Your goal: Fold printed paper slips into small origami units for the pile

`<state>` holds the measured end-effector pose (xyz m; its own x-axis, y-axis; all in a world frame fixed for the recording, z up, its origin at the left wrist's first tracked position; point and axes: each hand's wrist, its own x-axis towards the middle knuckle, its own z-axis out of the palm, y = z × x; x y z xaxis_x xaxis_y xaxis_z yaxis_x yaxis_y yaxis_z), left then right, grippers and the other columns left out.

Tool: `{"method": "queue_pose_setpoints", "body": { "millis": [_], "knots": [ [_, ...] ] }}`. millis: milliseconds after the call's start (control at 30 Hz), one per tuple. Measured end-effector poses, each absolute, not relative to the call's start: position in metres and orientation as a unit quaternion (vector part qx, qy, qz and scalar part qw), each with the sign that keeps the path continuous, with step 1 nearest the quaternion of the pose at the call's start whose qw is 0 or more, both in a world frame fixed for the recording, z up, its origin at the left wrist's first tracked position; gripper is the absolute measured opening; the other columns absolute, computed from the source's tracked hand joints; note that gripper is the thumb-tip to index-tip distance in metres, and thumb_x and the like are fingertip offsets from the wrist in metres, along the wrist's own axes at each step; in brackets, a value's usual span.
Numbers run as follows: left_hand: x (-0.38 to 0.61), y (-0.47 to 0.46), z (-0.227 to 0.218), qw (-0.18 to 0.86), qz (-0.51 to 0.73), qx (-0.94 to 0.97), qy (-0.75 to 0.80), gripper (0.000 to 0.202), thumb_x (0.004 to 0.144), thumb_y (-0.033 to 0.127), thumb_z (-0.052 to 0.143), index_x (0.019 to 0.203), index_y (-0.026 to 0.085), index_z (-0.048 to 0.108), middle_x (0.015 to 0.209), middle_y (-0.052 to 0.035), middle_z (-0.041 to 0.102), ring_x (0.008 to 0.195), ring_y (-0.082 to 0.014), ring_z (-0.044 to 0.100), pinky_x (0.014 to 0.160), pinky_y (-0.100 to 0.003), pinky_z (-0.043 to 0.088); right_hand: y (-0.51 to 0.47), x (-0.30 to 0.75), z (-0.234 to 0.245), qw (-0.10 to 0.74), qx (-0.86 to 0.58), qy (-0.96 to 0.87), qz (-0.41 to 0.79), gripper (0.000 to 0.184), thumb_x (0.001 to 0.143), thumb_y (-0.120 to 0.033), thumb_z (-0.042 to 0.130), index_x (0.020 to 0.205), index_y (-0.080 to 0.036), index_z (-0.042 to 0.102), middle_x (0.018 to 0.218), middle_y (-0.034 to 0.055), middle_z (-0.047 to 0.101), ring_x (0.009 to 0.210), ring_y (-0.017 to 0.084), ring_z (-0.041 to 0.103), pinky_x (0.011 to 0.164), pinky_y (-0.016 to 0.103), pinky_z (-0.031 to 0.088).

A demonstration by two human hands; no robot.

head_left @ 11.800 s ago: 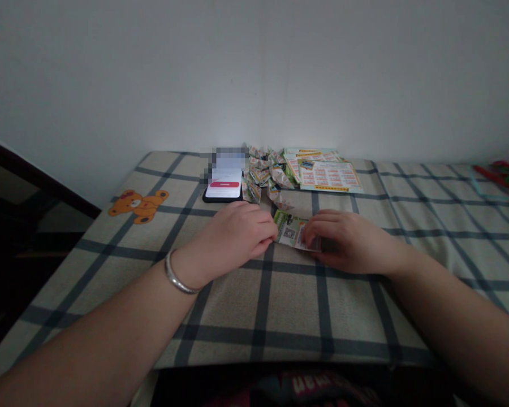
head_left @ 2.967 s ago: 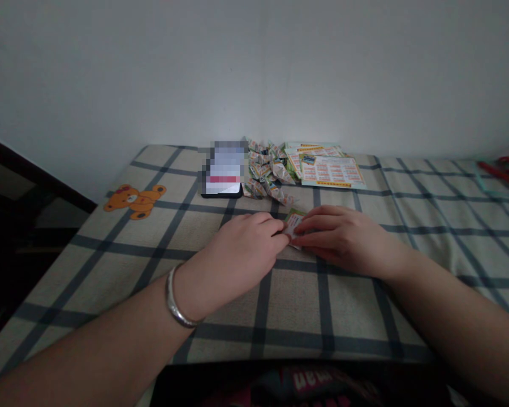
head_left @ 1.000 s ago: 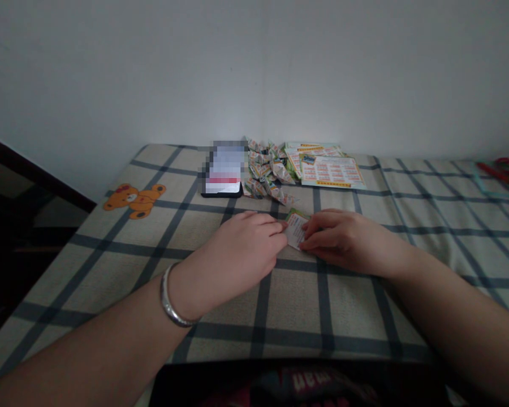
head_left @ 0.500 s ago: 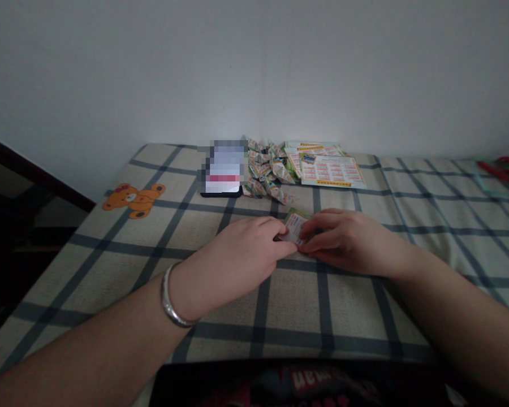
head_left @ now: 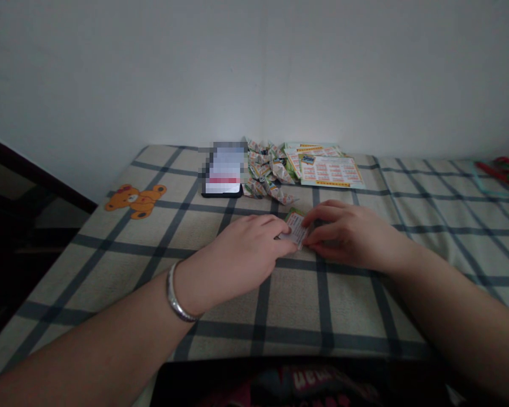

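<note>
A small folded printed paper lies on the checked cloth in the middle of the table. My left hand, with a silver bangle on its wrist, pinches the paper's left edge with closed fingers. From the right, my right hand holds the same paper, its fingertips pressed on the right edge. Most of the paper is hidden under the fingers.
A lit phone lies at the back. Beside it sits a pile of folded paper pieces, then a stack of flat printed sheets. A bear picture marks the cloth's left. Red and green items lie far right.
Since 11.8 s ago the paper has been folded much smaller. In the last second both hands shifted slightly on it, keeping their pinch.
</note>
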<state>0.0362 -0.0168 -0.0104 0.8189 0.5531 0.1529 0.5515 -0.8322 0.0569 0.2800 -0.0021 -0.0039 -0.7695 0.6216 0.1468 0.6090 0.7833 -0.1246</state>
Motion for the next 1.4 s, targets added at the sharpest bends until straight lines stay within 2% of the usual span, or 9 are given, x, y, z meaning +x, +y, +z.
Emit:
{"method": "queue_pose_setpoints", "body": {
  "millis": [200,600,767,1033,1200,1333,1400],
  "knots": [
    [0.036,-0.017,-0.013,0.015,0.085,0.953,0.290,0.035,0.085,0.010,0.053,0.113,0.027,0.065,0.115,-0.0051,0.058,0.108,-0.0226,0.054,0.094,-0.041,0.046,0.001,0.284,-0.006,0.107,-0.335,-0.936,0.006,0.014,0.084,-0.024,0.062,0.088,-0.025,0.075,0.111,0.0062,0.068,0.092,0.021,0.064,0.079,0.034,0.049],
    [0.035,-0.018,-0.013,0.030,0.085,0.950,0.298,0.040,0.086,0.007,0.050,0.118,0.029,0.063,0.123,-0.0037,0.058,0.111,-0.0213,0.054,0.097,-0.040,0.045,0.003,0.288,-0.005,0.071,-0.384,-0.919,-0.052,0.019,0.089,-0.028,0.057,0.091,-0.025,0.075,0.108,0.0049,0.070,0.091,0.023,0.065,0.074,0.034,0.049],
    [0.035,-0.016,-0.012,0.040,0.086,0.953,0.289,0.038,0.086,0.008,0.051,0.116,0.028,0.064,0.122,-0.0038,0.059,0.112,-0.0209,0.054,0.096,-0.039,0.046,0.004,0.289,-0.005,0.075,-0.408,-0.907,-0.067,0.017,0.087,-0.026,0.059,0.091,-0.024,0.075,0.103,0.0040,0.071,0.087,0.021,0.066,0.069,0.031,0.047],
    [0.034,-0.013,-0.012,0.023,0.083,0.956,0.279,0.034,0.085,0.011,0.054,0.113,0.027,0.064,0.121,-0.0025,0.061,0.119,-0.0216,0.051,0.104,-0.042,0.041,0.003,0.286,0.000,0.032,-0.440,-0.891,-0.106,0.020,0.090,-0.026,0.054,0.090,-0.022,0.074,0.100,0.0043,0.072,0.086,0.021,0.066,0.065,0.031,0.044],
    [0.034,-0.012,-0.016,0.025,0.098,0.954,0.283,0.036,0.084,0.009,0.052,0.113,0.028,0.064,0.123,-0.0025,0.060,0.118,-0.0217,0.051,0.102,-0.042,0.042,0.002,0.278,-0.006,0.038,-0.473,-0.865,-0.164,0.025,0.092,-0.025,0.047,0.092,-0.017,0.070,0.090,0.0064,0.071,0.075,0.021,0.065,0.057,0.032,0.039],
    [0.034,-0.009,-0.017,0.032,0.111,0.952,0.284,0.033,0.085,0.010,0.052,0.110,0.028,0.066,0.121,-0.0017,0.062,0.114,-0.0202,0.054,0.101,-0.041,0.043,0.003,0.274,-0.010,0.075,-0.422,-0.898,-0.103,0.023,0.090,-0.024,0.052,0.105,-0.019,0.068,0.102,0.0054,0.070,0.089,0.022,0.064,0.069,0.032,0.044],
    [0.033,-0.007,-0.016,0.024,0.114,0.953,0.278,0.030,0.087,0.013,0.053,0.107,0.028,0.068,0.118,0.0005,0.065,0.114,-0.0207,0.054,0.107,-0.047,0.037,0.003,0.273,-0.011,0.080,-0.394,-0.913,-0.067,0.025,0.089,-0.022,0.053,0.109,-0.021,0.067,0.109,0.0044,0.069,0.097,0.022,0.062,0.077,0.032,0.046]
  ]
}}
